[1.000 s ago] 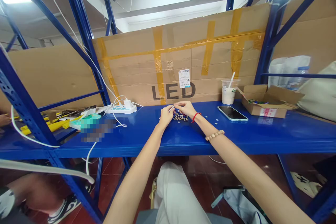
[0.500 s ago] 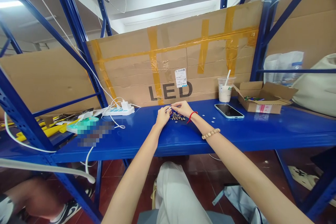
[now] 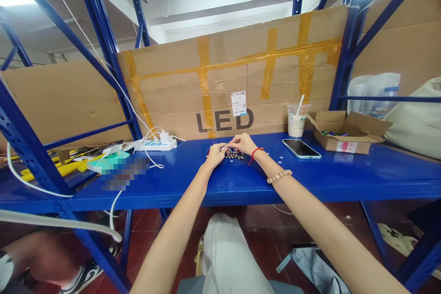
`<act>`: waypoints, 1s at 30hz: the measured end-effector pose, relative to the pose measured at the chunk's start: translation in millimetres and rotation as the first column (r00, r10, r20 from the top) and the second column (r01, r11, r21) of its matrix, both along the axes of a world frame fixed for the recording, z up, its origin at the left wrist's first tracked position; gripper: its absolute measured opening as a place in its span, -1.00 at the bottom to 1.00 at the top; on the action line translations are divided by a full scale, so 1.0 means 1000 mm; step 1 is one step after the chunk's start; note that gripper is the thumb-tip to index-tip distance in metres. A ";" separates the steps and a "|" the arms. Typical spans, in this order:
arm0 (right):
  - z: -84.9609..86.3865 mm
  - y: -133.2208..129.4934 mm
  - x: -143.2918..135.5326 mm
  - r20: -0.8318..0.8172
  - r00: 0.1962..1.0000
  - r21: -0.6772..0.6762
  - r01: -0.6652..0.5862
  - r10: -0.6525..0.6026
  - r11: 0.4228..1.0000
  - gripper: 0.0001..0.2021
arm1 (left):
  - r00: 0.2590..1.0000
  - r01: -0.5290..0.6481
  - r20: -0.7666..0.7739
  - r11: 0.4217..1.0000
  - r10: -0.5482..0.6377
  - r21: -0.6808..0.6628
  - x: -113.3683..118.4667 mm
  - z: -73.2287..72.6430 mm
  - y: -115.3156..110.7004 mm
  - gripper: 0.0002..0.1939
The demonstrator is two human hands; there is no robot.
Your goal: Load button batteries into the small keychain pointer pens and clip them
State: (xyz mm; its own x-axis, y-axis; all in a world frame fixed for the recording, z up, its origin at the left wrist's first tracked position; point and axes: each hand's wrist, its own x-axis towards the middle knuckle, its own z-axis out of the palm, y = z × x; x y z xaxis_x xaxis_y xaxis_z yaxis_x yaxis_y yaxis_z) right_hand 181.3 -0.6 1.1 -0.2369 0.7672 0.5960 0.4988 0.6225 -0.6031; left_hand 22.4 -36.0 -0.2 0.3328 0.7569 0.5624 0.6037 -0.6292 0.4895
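Note:
Over the blue table, my left hand (image 3: 215, 155) and my right hand (image 3: 244, 144) meet with their fingertips almost touching. Both are closed in a pinch around something small and pale between them, too tiny to name. A pile of small brown and dark pieces (image 3: 234, 154) lies on the table just below and between my hands. A few thin whitish discs (image 3: 280, 157) are scattered to the right of my right wrist. My right wrist wears a red cord and a beaded bracelet.
On the blue table (image 3: 193, 183) a phone (image 3: 301, 148), a cup with a straw (image 3: 296, 124) and an open cardboard box (image 3: 344, 142) stand to the right. A power strip (image 3: 158, 144) with white cables sits left. A large cardboard sheet (image 3: 172, 96) closes off the back.
The camera view has shifted slightly. My hands stay together above the pile, with the fingers slightly rearranged around the small thing.

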 end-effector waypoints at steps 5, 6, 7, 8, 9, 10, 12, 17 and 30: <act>0.002 -0.003 -0.001 0.064 0.994 0.038 0.084 -0.086 0.996 -0.59 | 1.000 -0.021 -0.008 1.000 0.021 -0.019 0.001 -0.001 0.000 -0.74; 0.002 -0.004 -0.001 0.067 0.993 0.026 0.099 -0.101 0.995 -0.56 | 1.000 -0.022 -0.019 1.000 0.022 -0.019 0.001 -0.001 0.000 -0.75; 0.003 -0.005 -0.002 0.067 0.991 0.012 0.112 -0.113 0.994 -0.53 | 0.999 -0.021 -0.029 1.000 0.021 -0.020 0.001 -0.001 0.001 -0.75; 0.003 -0.006 -0.002 0.063 0.991 -0.004 0.118 -0.118 0.993 -0.50 | 0.999 -0.019 -0.034 1.000 0.018 -0.022 0.001 -0.002 0.001 -0.76; 0.003 -0.007 -0.003 0.054 0.992 -0.020 0.115 -0.114 0.993 -0.49 | 0.999 -0.017 -0.037 1.000 0.016 -0.023 0.001 -0.001 0.001 -0.76; 0.003 -0.008 -0.004 0.039 0.994 -0.037 0.102 -0.101 0.994 -0.48 | 0.999 -0.017 -0.035 1.000 0.016 -0.022 0.001 -0.001 0.001 -0.76; 0.004 -0.009 -0.005 -0.003 0.998 -0.067 0.065 -0.066 0.996 -0.48 | 1.000 -0.023 -0.013 1.000 0.023 -0.017 0.001 -0.001 0.002 -0.76; 0.005 -0.009 -0.005 -0.063 0.997 -0.104 0.034 -0.041 0.994 -0.53 | 0.992 -0.029 0.125 0.999 0.033 -0.035 0.000 -0.002 0.005 -0.74; 0.011 -0.011 0.000 -0.102 0.985 -0.103 0.130 -0.140 0.986 -0.62 | 0.974 -0.071 0.213 0.997 0.074 -0.021 0.000 -0.002 0.006 -0.76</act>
State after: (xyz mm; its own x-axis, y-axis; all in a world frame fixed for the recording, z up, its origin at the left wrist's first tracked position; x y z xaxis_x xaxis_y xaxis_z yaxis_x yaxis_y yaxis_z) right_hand 181.3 -12.0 12.0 -0.0653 0.8427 0.5345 0.5027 0.4904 -0.7119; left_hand 22.2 -30.3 -1.9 0.1505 0.7826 0.6041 0.5282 -0.5802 0.6200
